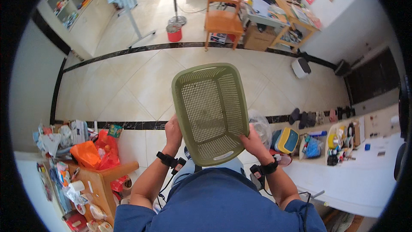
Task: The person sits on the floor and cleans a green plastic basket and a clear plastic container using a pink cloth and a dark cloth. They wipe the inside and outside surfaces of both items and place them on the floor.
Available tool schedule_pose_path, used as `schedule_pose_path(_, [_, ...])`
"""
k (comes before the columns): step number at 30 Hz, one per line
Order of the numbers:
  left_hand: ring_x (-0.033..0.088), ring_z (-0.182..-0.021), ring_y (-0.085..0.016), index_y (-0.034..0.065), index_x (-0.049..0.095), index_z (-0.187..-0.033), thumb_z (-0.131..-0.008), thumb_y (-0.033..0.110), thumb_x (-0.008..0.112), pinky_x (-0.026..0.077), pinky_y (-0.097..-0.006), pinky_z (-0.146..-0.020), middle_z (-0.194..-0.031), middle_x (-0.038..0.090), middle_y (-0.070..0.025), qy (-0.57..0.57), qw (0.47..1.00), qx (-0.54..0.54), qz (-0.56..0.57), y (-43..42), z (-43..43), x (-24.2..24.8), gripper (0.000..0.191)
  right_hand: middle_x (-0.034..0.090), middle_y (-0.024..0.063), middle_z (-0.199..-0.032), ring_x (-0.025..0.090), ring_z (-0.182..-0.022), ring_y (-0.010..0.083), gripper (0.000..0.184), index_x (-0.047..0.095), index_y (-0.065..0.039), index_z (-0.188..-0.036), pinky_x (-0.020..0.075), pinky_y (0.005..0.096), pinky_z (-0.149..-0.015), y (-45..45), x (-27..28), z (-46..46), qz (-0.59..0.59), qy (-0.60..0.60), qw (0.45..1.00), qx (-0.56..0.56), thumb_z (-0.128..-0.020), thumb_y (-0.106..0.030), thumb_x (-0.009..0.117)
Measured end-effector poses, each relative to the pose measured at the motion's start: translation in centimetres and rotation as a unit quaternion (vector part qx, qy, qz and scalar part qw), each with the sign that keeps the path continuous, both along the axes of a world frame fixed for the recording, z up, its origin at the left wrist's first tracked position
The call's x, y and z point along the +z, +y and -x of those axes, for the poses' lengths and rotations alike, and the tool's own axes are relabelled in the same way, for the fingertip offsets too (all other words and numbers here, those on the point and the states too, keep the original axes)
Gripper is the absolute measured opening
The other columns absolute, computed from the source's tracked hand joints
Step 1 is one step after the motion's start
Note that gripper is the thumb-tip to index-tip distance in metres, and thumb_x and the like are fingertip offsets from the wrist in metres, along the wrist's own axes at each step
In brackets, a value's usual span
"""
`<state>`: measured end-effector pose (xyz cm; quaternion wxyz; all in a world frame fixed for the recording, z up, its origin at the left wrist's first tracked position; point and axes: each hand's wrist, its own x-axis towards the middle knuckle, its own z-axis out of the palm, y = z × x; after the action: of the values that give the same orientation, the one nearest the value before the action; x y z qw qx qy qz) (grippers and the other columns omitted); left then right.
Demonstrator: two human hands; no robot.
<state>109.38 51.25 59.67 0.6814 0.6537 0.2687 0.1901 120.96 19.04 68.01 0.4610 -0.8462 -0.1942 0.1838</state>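
An olive-green perforated plastic basket (206, 109) is held up in front of my body, its open top facing me and nothing seen inside. My left hand (173, 132) grips its left side, with the fingers partly hidden behind the wall. On the opposite side my right hand (254, 141) holds the rim near the lower right corner, thumb over the edge. An oblong handle slot shows in the basket wall nearest my blue shirt. Both wrists wear black straps with small devices and cables.
A wooden chair (224, 22), a pedestal fan (174, 1) and a red bucket (174, 33) stand ahead. Orange and red bags (85, 154) lie by a wooden table at left. At right are a white table (347, 177), a yellow-and-blue container (287, 140) and several shoes (302, 119).
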Motion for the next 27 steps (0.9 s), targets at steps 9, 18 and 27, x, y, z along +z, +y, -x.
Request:
schedule_pose_path(9, [0.062,-0.086,-0.007,0.0007,0.067,-0.118,-0.097,0.016,0.055,0.052,-0.0254,-0.075,-0.101,0.071,-0.0025,-0.059,0.992,0.058,0.095,4.5,3.2,7.7,0.029,0.067,0.0218,-0.096,0.066,-0.091,0.0355,0.028,0.048,0.001,-0.103,0.0524,0.0436,-0.082,9.6,2.3,-3.9,0.019,-0.056,0.996,0.066,-0.082,-0.010,0.063])
schedule_pose_path(18, [0.060,-0.066,-0.010,-0.0037,0.067,-0.101,-0.080,-0.001,0.064,0.049,-0.0263,-0.058,-0.085,0.068,-0.0043,0.075,0.933,0.306,0.176,4.0,7.2,4.4,0.021,0.064,0.0106,-0.094,0.062,-0.087,0.0217,0.022,0.053,0.000,-0.098,0.0550,0.0352,-0.073,18.6,-0.1,-9.1,0.042,0.095,0.979,0.176,-0.090,-0.015,0.068])
schedule_pose_path(27, [0.063,-0.072,-0.020,-0.0010,0.064,-0.093,-0.077,0.001,0.069,0.054,-0.0365,-0.059,-0.083,0.066,-0.0073,0.118,0.746,0.615,0.226,-3.1,14.6,-1.0,0.016,0.064,0.0194,-0.116,0.071,-0.100,0.0320,0.058,0.052,0.008,-0.129,0.0649,0.0465,-0.078,25.3,-3.6,1.4,0.070,0.530,0.777,0.333,-0.098,-0.039,0.066])
